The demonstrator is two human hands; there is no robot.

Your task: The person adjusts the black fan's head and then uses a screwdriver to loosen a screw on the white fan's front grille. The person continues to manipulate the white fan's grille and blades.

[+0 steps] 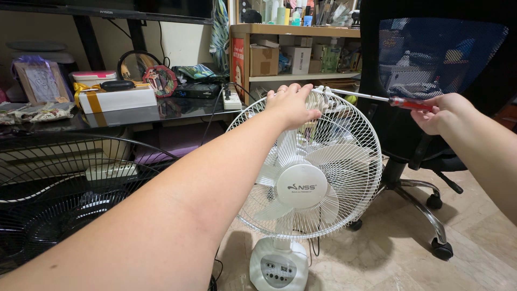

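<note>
Fan (309, 172) stands upright on the tiled floor (474, 237) just ahead of me, white, with a round wire guard around pale blades and a rounded base (278, 265) carrying a small control panel. My left hand (291, 105) rests on the top rim of the guard, palm down, fingers together and curled over the wires, gripping it. My right hand (439, 112) is off to the right of the fan, closed around the red handle of a screwdriver (377, 98). Its thin metal shaft runs leftward, nearly level, and the tip meets the guard's top edge just beside my left fingers; I cannot tell exactly what the tip touches there. The two hands are apart, joined only by the tool's length.

Behind the fan, to the right, stands a black office chair (425, 70) with a mesh back and a chrome wheeled foot. At the left edge, close to me, is the dark wire guard of a second fan (59, 188). Beyond it a low dark table (161, 110) holds a white box (116, 98) with a gold ribbon, a picture frame (40, 82) and a power strip (231, 98). A wooden shelf (293, 48) with cardboard boxes and bottles rises at the back.
</note>
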